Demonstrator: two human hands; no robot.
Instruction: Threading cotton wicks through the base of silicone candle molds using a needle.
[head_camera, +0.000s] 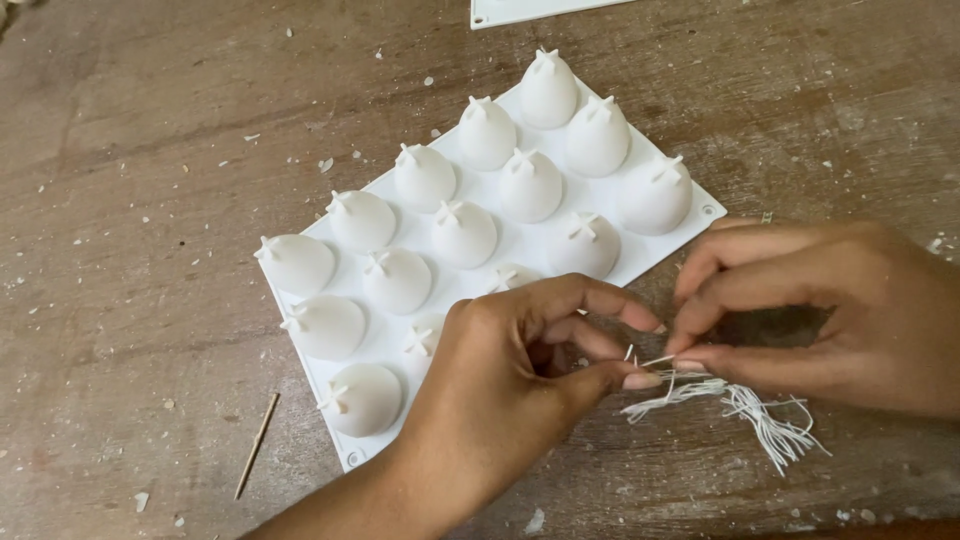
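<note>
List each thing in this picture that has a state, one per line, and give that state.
Left hand: fingertips pinched on a thin white string.
Right hand: fingertips pinched on the same string.
String bundle: loose, frayed, lying on the table.
White mould: flat on the table, domes up, slit tips.
Thin stick: lying untouched.
Wooden table: speckled with white crumbs.

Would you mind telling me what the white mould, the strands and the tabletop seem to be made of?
Mould: probably silicone, matte white, with soft rounded domes and slit tips. Strands: likely cotton string, white, thin and frayed, pinched by both hands. Tabletop: seemingly wood, worn brown, streaked and speckled with white flecks.
</note>
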